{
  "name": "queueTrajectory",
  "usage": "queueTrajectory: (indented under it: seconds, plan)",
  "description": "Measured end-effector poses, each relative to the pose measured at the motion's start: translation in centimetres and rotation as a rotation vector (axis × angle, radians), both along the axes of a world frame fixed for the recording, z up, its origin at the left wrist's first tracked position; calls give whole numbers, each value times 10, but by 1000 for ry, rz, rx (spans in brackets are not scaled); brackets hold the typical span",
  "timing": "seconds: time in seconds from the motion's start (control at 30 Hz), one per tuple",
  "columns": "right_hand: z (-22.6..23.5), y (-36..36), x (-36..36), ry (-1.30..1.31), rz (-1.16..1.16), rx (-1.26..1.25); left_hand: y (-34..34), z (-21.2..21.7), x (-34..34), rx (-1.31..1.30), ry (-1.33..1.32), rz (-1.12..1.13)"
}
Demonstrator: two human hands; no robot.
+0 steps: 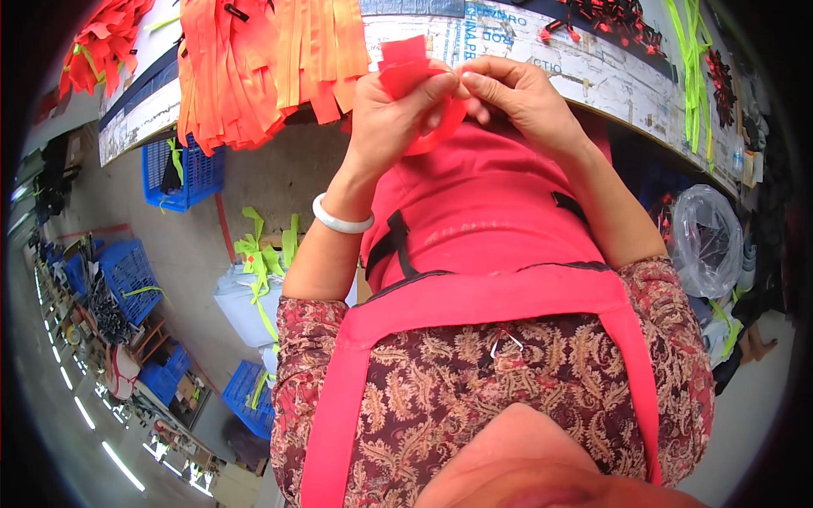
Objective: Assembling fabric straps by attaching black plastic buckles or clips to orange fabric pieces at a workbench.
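Note:
My left hand (385,118) is closed around a folded bright red fabric strip (403,63), whose stacked ends stick up above the thumb. Below the fingers, the strip hangs in a loop in front of the red apron. Close against it, my right hand (523,100) pinches with thumb and forefinger near the left fingertips. What lies between those fingertips is too small to make out. Both hands are just over the near edge of the worktable (584,72). To their left, many orange fabric strips (262,68) drape over that edge.
Red strips (103,42) lie at the far left, and small black-and-red pieces (614,21) at the back right. Neon yellow cords (693,76) hang over the table's right side. Blue crates (182,173) stand on the floor at left; a clear plastic bag (705,241) is at right.

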State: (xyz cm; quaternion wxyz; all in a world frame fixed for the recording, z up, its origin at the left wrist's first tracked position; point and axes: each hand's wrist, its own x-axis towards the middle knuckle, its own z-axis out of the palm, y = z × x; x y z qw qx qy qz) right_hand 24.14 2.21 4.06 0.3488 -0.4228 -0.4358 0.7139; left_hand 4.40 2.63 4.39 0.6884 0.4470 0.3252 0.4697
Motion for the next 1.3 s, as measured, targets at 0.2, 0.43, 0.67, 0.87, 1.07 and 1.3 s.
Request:
queueTrajectory:
  seconds: [0.2, 0.43, 0.67, 0.87, 1.07, 1.3]
  plan:
    - [1, 2, 3, -262, -168, 392, 0, -12, 4, -53, 141, 92]
    - [12, -8, 5, -346, -142, 387, -6, -13, 9, -63, 268, 41]
    - [21, -11, -1, -528, -55, 437, -11, -12, 10, -29, 296, 45]
    - [17, -4, 5, -917, 155, 761, -15, -16, 13, 69, 353, 37]
    - [18, -7, 3, -669, 3, 680, -15, -19, 12, 117, 420, 43]
    - [7, -14, 2, -607, -56, 606, -17, -24, 12, 126, 397, 41]
